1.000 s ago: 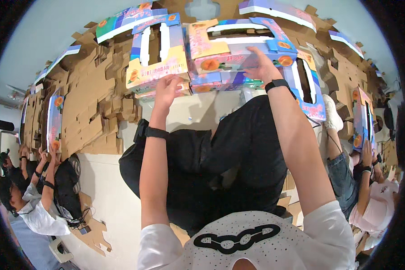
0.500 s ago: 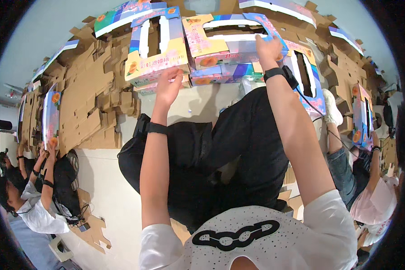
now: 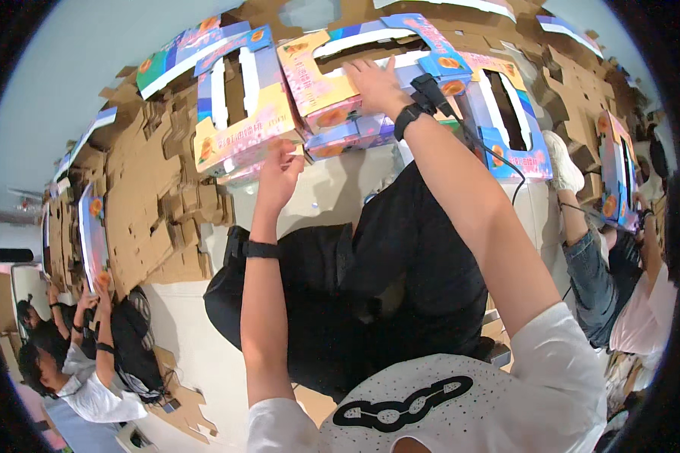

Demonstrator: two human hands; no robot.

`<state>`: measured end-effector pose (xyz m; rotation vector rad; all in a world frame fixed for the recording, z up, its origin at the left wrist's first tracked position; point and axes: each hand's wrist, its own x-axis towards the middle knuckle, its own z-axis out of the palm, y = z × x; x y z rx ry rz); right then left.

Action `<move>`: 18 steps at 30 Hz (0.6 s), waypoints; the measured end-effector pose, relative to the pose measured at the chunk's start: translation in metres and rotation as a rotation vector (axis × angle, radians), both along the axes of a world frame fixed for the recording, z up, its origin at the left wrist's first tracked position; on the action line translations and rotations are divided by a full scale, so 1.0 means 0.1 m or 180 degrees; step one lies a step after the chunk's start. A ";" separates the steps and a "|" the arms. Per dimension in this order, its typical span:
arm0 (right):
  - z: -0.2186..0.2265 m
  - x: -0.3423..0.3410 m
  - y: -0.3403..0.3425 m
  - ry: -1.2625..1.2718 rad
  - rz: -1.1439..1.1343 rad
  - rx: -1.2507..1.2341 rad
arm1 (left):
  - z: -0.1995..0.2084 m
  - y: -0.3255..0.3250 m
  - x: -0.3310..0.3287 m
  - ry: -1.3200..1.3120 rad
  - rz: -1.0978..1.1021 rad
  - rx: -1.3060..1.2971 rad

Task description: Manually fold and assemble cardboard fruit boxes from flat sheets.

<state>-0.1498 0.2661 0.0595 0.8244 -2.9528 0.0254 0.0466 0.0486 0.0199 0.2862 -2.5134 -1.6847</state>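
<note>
At the frame's upper centre, the box (image 3: 326, 84), yellow, pink and blue with printed fruit, has a long white-edged opening. The right hand (image 3: 378, 88) rests on it, fingers spread, unclenched; whether the left hand (image 3: 279, 172) grips cannot be told.

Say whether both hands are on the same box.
No, the right hand lies on the middle box; the left hand is at the near edge of the left box.

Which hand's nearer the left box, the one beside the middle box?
Left. The left hand is at the near right corner of the left box; contact is unclear. The right hand is farther right, over the middle box.
</note>
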 end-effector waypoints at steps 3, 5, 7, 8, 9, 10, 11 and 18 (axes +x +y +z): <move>0.14 0.01 0.04 -0.0311 0.0074 -0.0140 | 0.07 0.03 0.01 -0.0239 -0.0129 0.0054; 0.18 -0.07 0.22 -0.0541 0.0030 -0.0076 | 0.14 0.10 -0.01 -0.0327 -0.0205 0.0171; 0.26 -0.01 0.39 -0.0650 0.0278 -0.0512 | 0.20 0.10 0.01 -0.0426 -0.0292 0.0280; 0.31 -0.01 0.42 -0.0676 0.0395 -0.0622 | 0.23 0.08 0.01 -0.0485 -0.0241 0.0501; 0.42 0.02 0.43 -0.0652 0.0372 -0.0627 | 0.27 0.05 0.03 -0.0527 -0.0169 0.0722; 0.50 0.07 0.49 -0.0685 0.0355 -0.0663 | 0.29 0.07 0.02 -0.0623 -0.0217 0.0775; 0.57 0.11 0.55 -0.0719 0.0339 -0.0699 | 0.30 0.09 0.00 -0.0618 -0.0274 0.0788; 0.63 0.23 0.99 -0.0117 0.1159 -0.1478 | 0.51 0.12 -0.04 -0.0417 -0.0629 0.2402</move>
